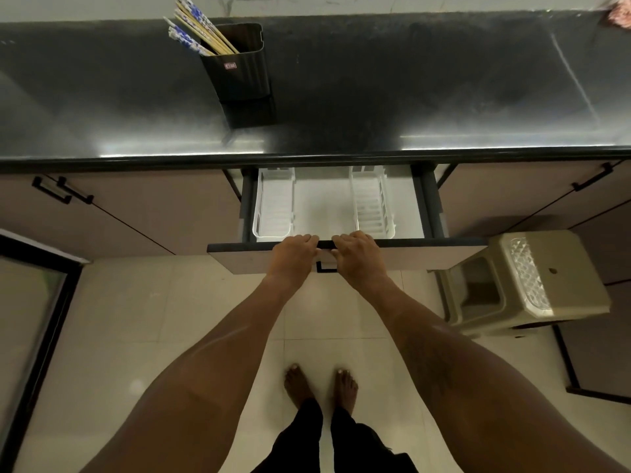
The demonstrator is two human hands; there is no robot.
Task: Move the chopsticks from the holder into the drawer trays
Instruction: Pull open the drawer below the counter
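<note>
Several chopsticks point(194, 29), wooden with blue-and-white tops, lean out of a black ribbed holder point(242, 76) standing on the dark countertop point(409, 90). Below the counter edge a drawer point(454, 254) stands pulled out. Inside it lie two white slatted trays, one at the left point(273, 206) and one at the right point(372, 206), both with nothing in them. My left hand point(293, 250) and my right hand point(355, 250) sit side by side, fingers curled over the top edge of the drawer front, above its black handle.
A beige plastic stool point(522, 281) stands on the tiled floor just right of the drawer. Closed cabinet doors with black handles flank the drawer. A dark-framed glass panel point(41, 302) is at the left. My bare feet are on the tiles below.
</note>
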